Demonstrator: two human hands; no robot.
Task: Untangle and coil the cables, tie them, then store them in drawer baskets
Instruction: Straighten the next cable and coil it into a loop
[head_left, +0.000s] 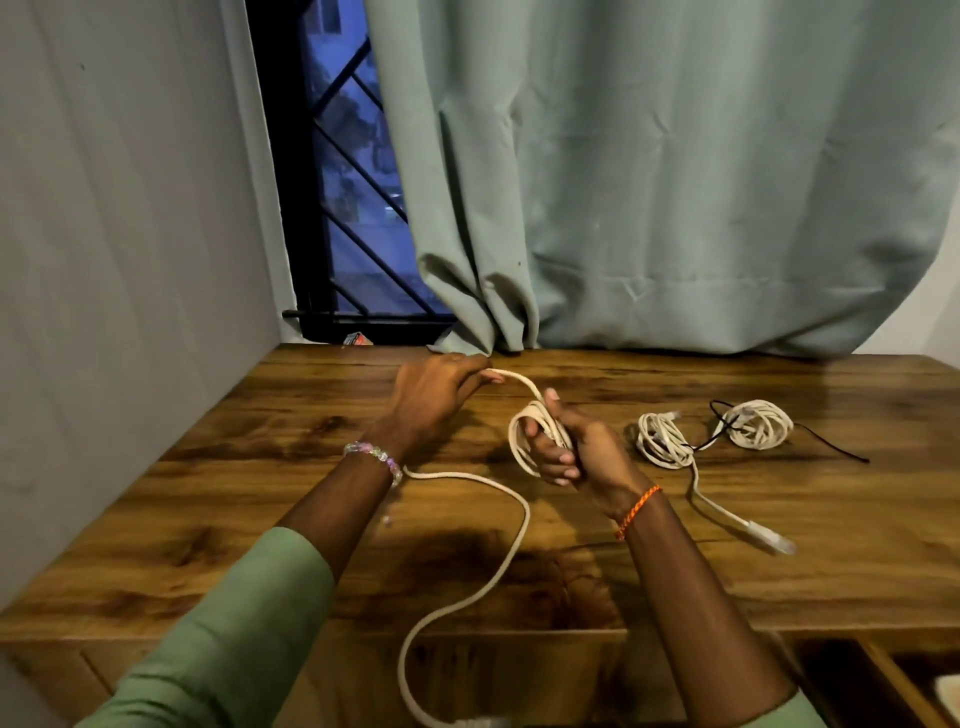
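A dark-grained wooden table (234, 457) fills the lower frame beneath a green curtain (675, 182); the left hand (431, 400) pinches a white cable (519, 519), and the right hand (576, 447) grips its coil.

Wooden table (727, 587) beneath green curtain (675, 182), barred window (348, 197), grey wall (130, 234).

Pretty dim warm indoor light, glare on the glossy brown wooden table (779, 571), wide-angle bending at edges, slightly soft
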